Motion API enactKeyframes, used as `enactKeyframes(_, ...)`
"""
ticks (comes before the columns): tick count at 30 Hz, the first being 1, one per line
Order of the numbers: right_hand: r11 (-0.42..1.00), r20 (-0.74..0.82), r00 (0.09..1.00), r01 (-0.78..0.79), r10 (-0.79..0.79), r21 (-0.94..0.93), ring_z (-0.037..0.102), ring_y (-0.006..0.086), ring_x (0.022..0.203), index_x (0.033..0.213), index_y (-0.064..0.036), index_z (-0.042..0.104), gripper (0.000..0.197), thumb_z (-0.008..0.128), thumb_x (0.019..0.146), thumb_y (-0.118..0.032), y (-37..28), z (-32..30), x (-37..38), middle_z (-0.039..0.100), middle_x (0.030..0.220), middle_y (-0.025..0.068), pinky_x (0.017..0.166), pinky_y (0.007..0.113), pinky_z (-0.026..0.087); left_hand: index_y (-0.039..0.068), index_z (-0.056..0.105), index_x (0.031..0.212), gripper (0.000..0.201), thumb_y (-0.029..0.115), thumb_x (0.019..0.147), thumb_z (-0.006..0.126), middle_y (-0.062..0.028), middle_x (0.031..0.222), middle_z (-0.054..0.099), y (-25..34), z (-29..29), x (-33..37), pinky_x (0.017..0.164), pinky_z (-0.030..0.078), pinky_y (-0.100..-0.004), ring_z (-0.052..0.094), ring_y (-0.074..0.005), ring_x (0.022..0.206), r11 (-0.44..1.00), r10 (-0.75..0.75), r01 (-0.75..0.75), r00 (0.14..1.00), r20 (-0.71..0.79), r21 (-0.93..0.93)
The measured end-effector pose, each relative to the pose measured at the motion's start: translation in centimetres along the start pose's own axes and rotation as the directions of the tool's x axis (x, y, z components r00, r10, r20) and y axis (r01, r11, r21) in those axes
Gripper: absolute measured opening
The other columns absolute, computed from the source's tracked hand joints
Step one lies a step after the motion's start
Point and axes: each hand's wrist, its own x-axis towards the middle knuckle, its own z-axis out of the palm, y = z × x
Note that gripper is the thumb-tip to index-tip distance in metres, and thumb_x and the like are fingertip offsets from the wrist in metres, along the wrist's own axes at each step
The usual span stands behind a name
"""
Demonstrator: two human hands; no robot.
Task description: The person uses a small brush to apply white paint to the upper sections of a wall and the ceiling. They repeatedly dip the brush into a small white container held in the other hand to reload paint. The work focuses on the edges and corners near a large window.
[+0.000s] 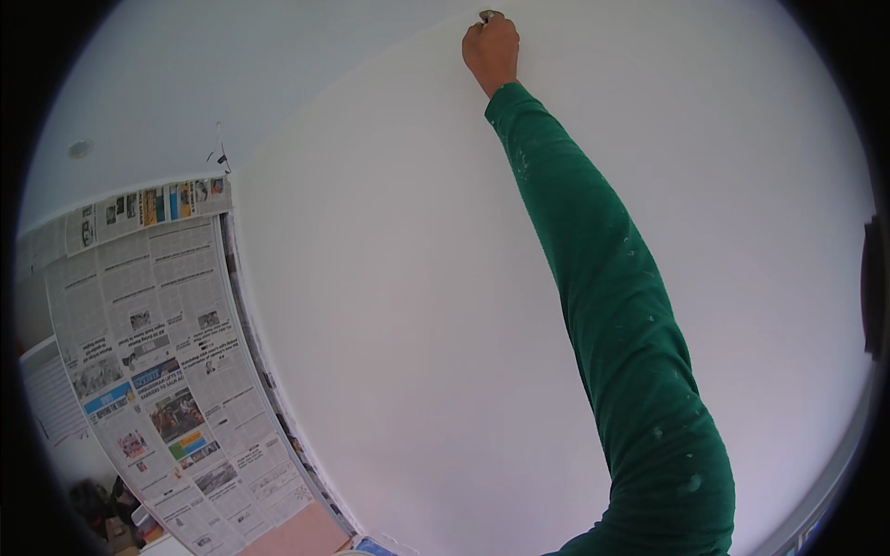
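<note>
My right arm, in a green sleeve (616, 269) flecked with white paint, stretches up across a pale wall (408, 306). At the top of the view my right hand (491, 54) is closed in a fist, up by the line where wall and ceiling (278, 56) meet. Only a small greyish-white bit (486, 17) shows at its fingers, too little to tell its kind. Whether that piece touches the wall cannot be made out. My left hand is out of sight.
Newspaper sheets (171, 371) cover a tall panel at the left. Loose wires (222, 157) stick out above its corner. A round fitting (81, 148) sits on the ceiling. Dark items (102, 505) are at lower left; a dark object (871, 287) edges in at right.
</note>
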Motion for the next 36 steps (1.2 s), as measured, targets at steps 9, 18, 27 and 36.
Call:
enactKeyframes(9, 0.992, -0.105, 0.987, 0.117, -0.122, -0.053, 0.06, 0.0453, 0.1, 0.123, 0.0167, 0.056, 0.034, 0.05, 0.094, 0.001, 2.0, -0.5, 0.8, 0.062, 0.106, 0.0343, 0.091, 0.048, 0.049, -0.003, 0.041, 0.151, 0.075, 0.025, 0.083, 0.058, -0.0177, 0.145, 0.054, 0.2, 0.7, -0.2, 0.101, 0.052, -0.0469, 0.057, -0.0321, 0.128, 0.999, -0.019, 0.02, 1.0, -0.017, 0.036)
enactKeyframes(18, 1.0, 0.012, 1.0, 0.021, -0.021, -0.002, 0.063, 0.0462, 0.103, 0.12, 0.0065, 0.063, 0.034, 0.054, 0.093, -0.011, -0.4, 2.3, -2.1, 0.064, 0.112, 0.0319, 0.092, 0.051, 0.052, -0.003, 0.04, 0.151, 0.074, 0.022, 0.083, 0.057, -0.0187, 0.144, 0.054, 0.0, 0.5, -1.5, 0.099, 0.054, -0.0467, 0.058, -0.0324, 0.127, 0.999, -0.016, 0.018, 0.996, -0.091, 0.03)
enactKeyframes(27, 0.999, 0.073, 0.997, -0.036, 0.033, 0.032, 0.064, 0.0466, 0.102, 0.121, 0.0055, 0.064, 0.035, 0.053, 0.092, -0.012, -1.1, 5.0, -3.2, 0.064, 0.113, 0.0319, 0.092, 0.051, 0.052, -0.005, 0.043, 0.147, 0.074, 0.025, 0.081, 0.059, -0.0185, 0.137, 0.06, -0.3, -0.6, -3.4, 0.096, 0.055, -0.0438, 0.062, -0.0298, 0.12, 0.999, 0.027, -0.023, 0.994, -0.105, 0.037)
enactKeyframes(36, 0.996, 0.144, 0.986, -0.088, 0.082, 0.032, 0.063, 0.0463, 0.106, 0.122, 0.0055, 0.064, 0.037, 0.052, 0.092, -0.013, -1.9, 7.5, -4.3, 0.063, 0.115, 0.0323, 0.095, 0.051, 0.051, -0.005, 0.046, 0.145, 0.072, 0.025, 0.08, 0.059, -0.0173, 0.134, 0.062, -0.5, -0.9, -4.6, 0.094, 0.055, -0.0403, 0.064, -0.0275, 0.117, 0.998, 0.036, -0.028, 0.987, -0.158, 0.051)
